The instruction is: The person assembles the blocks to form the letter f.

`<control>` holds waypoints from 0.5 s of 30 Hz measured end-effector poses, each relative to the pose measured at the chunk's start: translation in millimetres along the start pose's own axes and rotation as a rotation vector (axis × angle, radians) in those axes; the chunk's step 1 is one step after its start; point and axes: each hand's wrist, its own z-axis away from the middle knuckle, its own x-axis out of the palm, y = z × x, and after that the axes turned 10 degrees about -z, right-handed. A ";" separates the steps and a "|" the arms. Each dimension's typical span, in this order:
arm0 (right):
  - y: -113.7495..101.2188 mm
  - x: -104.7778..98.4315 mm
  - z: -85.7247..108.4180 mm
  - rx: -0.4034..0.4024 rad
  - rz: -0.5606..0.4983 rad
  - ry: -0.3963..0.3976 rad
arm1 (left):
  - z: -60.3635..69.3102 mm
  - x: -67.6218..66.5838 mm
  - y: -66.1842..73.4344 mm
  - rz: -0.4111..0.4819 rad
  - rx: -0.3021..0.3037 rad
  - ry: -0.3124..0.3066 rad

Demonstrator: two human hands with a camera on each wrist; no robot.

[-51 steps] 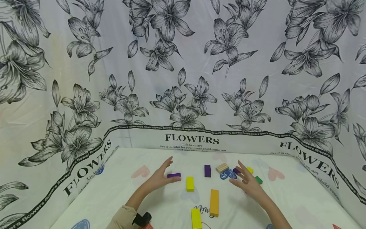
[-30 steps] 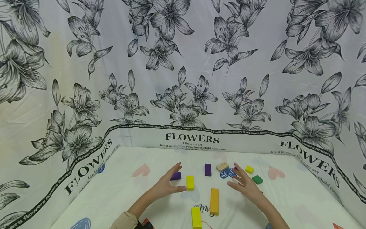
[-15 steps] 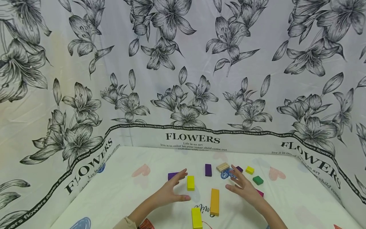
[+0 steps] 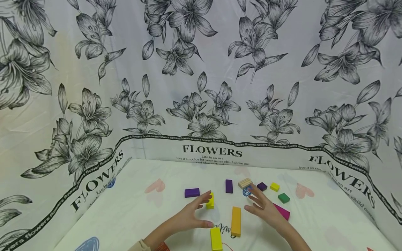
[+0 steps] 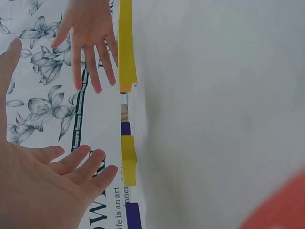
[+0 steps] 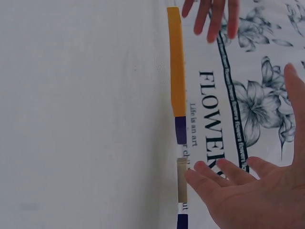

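My left hand (image 4: 187, 218) hovers over the cloth with fingers spread and holds nothing. In the head view its fingers partly cover a yellow block (image 4: 211, 202), and its thumb is just above a longer yellow block (image 4: 216, 240). My right hand (image 4: 267, 211), also spread and holding nothing, faces it from the right. Between the hands lies a long orange block (image 4: 236, 221). A magenta block (image 4: 283, 212) shows partly behind the right hand. Both wrist views show gaps between the hands and the blocks, with the orange block (image 6: 177, 62) standing out in the right wrist view.
Farther back lie two purple blocks (image 4: 192, 192), a striped wooden piece (image 4: 245, 183), a dark purple block (image 4: 262, 186), a small yellow block (image 4: 274, 187) and a green block (image 4: 284, 198). A flower-printed curtain (image 4: 204, 104) hangs behind the white cloth (image 4: 119, 212).
My left hand has moved right and nearer, uncovering the left purple block and covering part of a yellow one. The right hand has shifted slightly left and nearer, revealing the magenta block.
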 end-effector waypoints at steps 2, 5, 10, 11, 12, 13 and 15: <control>-0.1 1.3 0.7 -0.005 -0.006 -0.008 | 0.7 1.9 1.6 0.002 0.002 -0.006; -0.2 3.3 1.2 -0.014 -0.020 -0.024 | 1.7 5.6 4.1 0.007 -0.011 -0.014; 0.0 7.2 0.7 -0.023 -0.037 -0.036 | 3.0 10.9 7.1 0.015 -0.022 -0.032; 0.3 7.9 0.7 -0.024 -0.038 -0.039 | 3.3 11.9 7.1 0.013 -0.023 -0.037; 0.7 8.5 0.7 -0.029 -0.041 -0.043 | 3.5 12.8 7.0 0.014 -0.022 -0.043; 1.1 9.0 0.7 -0.034 -0.043 -0.047 | 3.8 13.6 7.1 0.016 -0.024 -0.050; 1.5 10.2 0.6 -0.032 -0.052 -0.055 | 4.5 15.1 6.5 0.008 -0.019 -0.056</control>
